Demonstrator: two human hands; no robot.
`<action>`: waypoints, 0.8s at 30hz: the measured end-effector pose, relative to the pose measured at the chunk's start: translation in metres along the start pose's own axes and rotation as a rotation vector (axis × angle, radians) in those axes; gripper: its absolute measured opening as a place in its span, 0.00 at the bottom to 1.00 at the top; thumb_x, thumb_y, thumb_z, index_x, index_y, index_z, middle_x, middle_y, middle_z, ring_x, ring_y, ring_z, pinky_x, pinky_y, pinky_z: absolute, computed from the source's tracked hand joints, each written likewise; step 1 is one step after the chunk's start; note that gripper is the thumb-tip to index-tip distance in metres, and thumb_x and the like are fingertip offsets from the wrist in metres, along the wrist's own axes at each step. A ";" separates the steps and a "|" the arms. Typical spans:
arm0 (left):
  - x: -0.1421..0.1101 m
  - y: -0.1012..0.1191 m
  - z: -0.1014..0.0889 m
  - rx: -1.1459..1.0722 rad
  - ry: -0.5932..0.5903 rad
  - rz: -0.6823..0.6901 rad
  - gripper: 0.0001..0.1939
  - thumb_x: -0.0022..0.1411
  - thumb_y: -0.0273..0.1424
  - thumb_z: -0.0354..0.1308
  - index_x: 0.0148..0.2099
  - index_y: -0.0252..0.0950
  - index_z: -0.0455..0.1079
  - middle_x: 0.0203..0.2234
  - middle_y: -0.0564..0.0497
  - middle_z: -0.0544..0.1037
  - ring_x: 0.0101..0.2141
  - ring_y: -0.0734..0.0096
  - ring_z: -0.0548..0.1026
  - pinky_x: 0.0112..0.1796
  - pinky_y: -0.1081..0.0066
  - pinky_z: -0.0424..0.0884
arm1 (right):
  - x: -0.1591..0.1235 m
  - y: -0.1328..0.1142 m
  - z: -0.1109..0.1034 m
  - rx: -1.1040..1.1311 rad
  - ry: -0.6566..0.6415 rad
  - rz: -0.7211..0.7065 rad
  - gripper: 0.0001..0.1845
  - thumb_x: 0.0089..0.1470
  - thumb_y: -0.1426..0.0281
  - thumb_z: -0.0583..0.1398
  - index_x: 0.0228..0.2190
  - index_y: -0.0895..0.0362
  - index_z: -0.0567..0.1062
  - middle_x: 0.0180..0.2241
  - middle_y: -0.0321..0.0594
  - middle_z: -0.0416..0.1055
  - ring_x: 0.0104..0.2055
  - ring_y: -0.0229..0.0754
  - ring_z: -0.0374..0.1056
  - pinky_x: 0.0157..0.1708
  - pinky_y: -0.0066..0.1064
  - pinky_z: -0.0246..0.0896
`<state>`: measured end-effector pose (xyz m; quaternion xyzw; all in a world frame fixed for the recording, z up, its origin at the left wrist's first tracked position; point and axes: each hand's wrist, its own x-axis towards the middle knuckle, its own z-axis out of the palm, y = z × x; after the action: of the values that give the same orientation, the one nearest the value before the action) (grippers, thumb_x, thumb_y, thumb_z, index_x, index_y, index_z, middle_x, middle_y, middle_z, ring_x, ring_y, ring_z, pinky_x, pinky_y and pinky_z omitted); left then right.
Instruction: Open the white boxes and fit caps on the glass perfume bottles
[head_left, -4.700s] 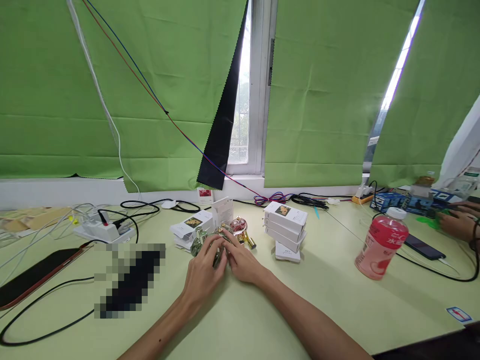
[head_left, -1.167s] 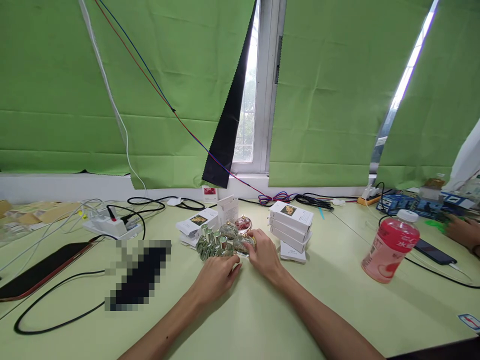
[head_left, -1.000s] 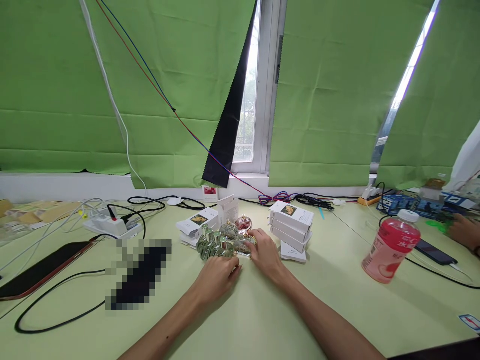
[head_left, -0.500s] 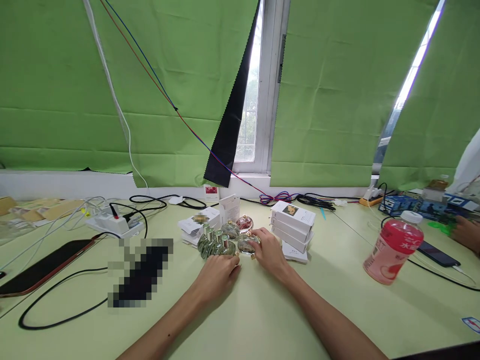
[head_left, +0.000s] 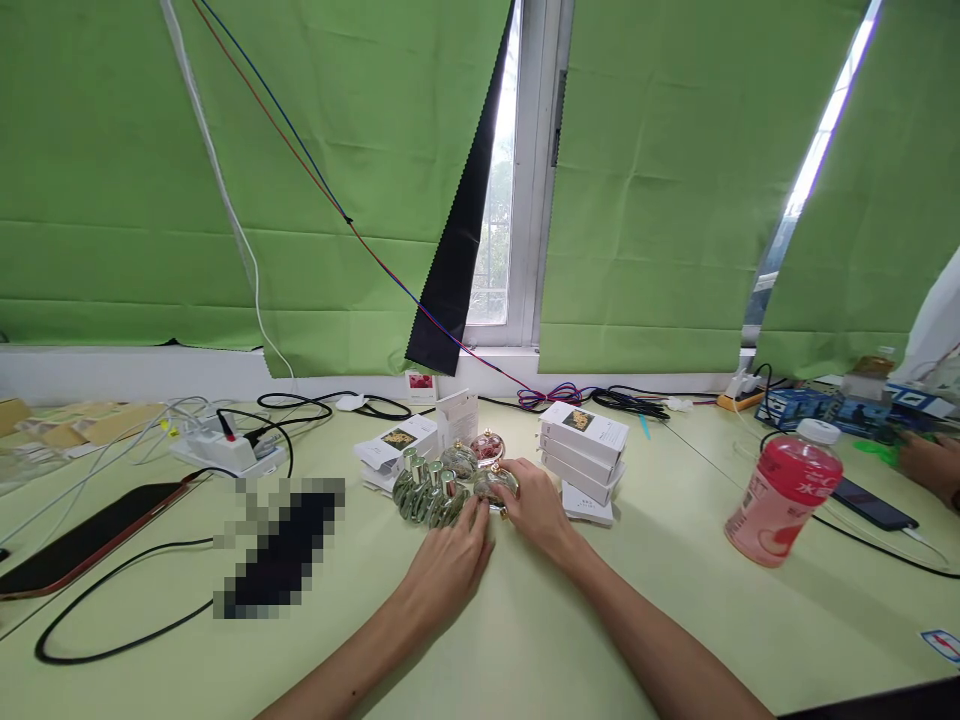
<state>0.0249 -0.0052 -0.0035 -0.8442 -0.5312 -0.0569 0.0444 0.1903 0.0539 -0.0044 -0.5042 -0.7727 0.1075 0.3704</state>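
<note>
My right hand [head_left: 531, 500] is closed around the right side of a round clear glass bottle [head_left: 489, 486] with a gold-coloured cap. My left hand [head_left: 456, 540] reaches in from the near side, fingers stretched out, their tips at that bottle's near left edge. Just left of it stand several round glass bottles [head_left: 424, 500] with shiny greenish caps, in a tight group. Behind are another clear round bottle [head_left: 458, 460] and one with reddish contents [head_left: 489, 447]. What the bottles contain is too small to make out.
White boxes [head_left: 581, 450] are stacked at right, with more boxes [head_left: 397, 445] at left and an upright white card [head_left: 457, 418] behind. A pink drink bottle [head_left: 784, 495], phones [head_left: 874, 503], cables and a power strip [head_left: 232, 450] surround them. Another person's hand [head_left: 930, 465] shows at far right.
My left hand has moved slightly right, and its fingers have straightened toward the round bottle under my right hand. The right hand stays at that bottle, and the view has shifted a little.
</note>
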 end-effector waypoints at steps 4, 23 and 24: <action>0.000 -0.004 0.005 -0.060 0.046 0.015 0.25 0.72 0.34 0.41 0.67 0.32 0.57 0.66 0.31 0.61 0.46 0.48 0.79 0.43 0.56 0.74 | 0.000 0.000 0.000 0.007 -0.001 -0.002 0.13 0.61 0.71 0.61 0.48 0.53 0.76 0.45 0.43 0.77 0.48 0.46 0.73 0.47 0.32 0.64; -0.002 -0.007 -0.007 -0.075 -0.040 0.021 0.14 0.64 0.18 0.43 0.41 0.37 0.66 0.41 0.45 0.72 0.29 0.65 0.74 0.28 0.69 0.59 | 0.000 0.001 0.001 -0.004 0.002 0.012 0.14 0.59 0.71 0.62 0.48 0.54 0.75 0.45 0.43 0.77 0.47 0.46 0.74 0.45 0.31 0.64; -0.002 -0.008 -0.007 -0.077 -0.036 0.019 0.14 0.64 0.18 0.43 0.41 0.37 0.66 0.41 0.46 0.72 0.29 0.66 0.73 0.28 0.69 0.58 | 0.000 0.000 0.001 -0.007 0.000 0.014 0.14 0.60 0.71 0.62 0.48 0.54 0.75 0.45 0.43 0.77 0.46 0.46 0.74 0.45 0.31 0.64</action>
<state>0.0167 -0.0048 0.0028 -0.8512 -0.5211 -0.0616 0.0028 0.1896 0.0541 -0.0049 -0.5108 -0.7696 0.1071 0.3679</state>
